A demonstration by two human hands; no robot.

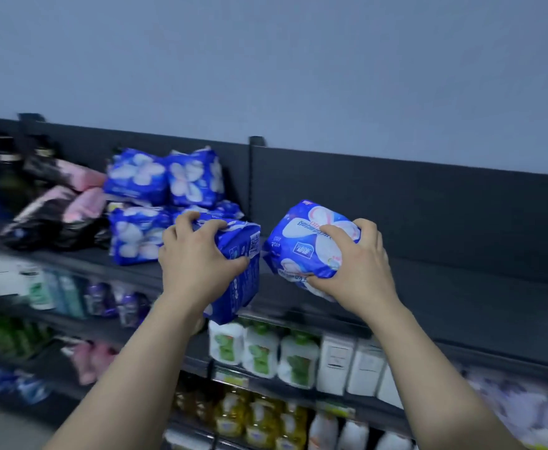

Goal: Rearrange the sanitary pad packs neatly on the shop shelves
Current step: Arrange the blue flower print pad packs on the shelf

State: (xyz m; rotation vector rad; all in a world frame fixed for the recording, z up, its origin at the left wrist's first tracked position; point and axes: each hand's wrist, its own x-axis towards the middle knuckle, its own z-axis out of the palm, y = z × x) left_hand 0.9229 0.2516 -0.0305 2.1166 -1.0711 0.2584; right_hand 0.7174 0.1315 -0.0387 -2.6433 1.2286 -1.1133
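- The left hand (198, 264) is gripping a blue pad pack (242, 274) from above, fingers curled over its top, at the front edge of the top shelf (428, 287).
- The right hand (354, 264) is clutching a second blue pack (298, 241), fingers wrapped round its right end, tilted over the same shelf, just beside the first.
- A stack of matching blue packs (162, 196) is sitting behind the left hand, with pink and black packs (65, 209) lying further left.
- White bottles (266, 352) are standing on the shelf below.
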